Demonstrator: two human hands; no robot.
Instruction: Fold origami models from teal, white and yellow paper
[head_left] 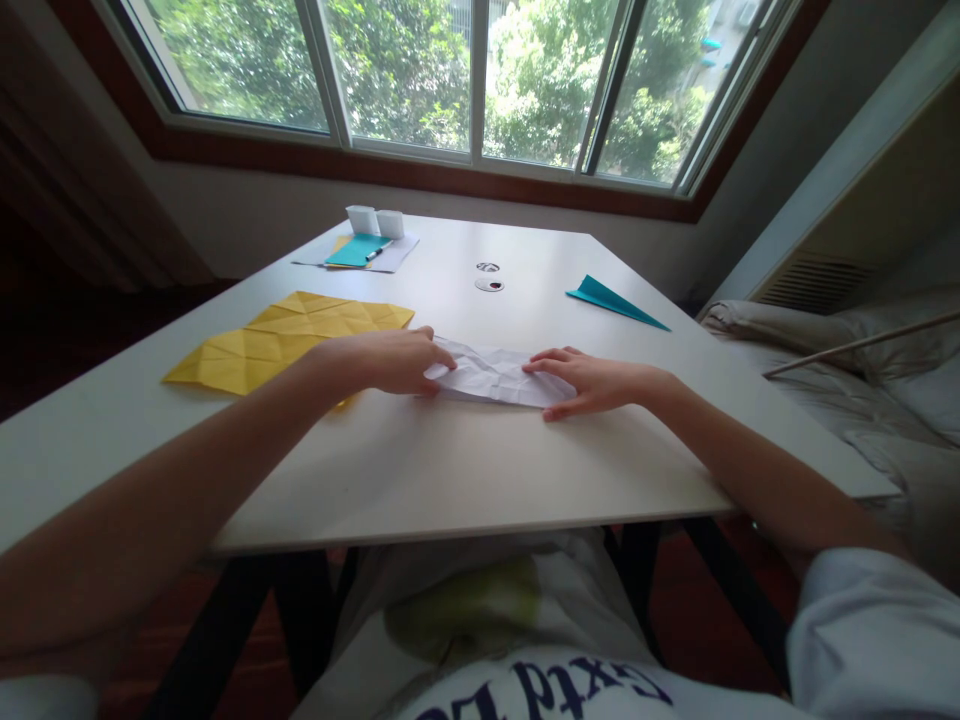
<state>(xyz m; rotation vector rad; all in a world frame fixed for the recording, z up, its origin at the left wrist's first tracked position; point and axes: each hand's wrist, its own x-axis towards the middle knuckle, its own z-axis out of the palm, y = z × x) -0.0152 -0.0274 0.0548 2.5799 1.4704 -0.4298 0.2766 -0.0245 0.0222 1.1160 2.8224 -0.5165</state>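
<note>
Both hands are pressing flat on a creased white paper (495,375) on the counter (450,470), left hand (390,362) and right hand (581,382) at opposite ends, folding partly done

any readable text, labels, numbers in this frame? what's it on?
Shirt, bottom edge: dark blue lettering, seen upside down and cut off by the frame; too partial to read with confidence.
White paper under the left hand and right hand: no print visible.
Yellow paper, teal paper, two white boxes: no text visible.
Two small round things: too small to read.
</note>
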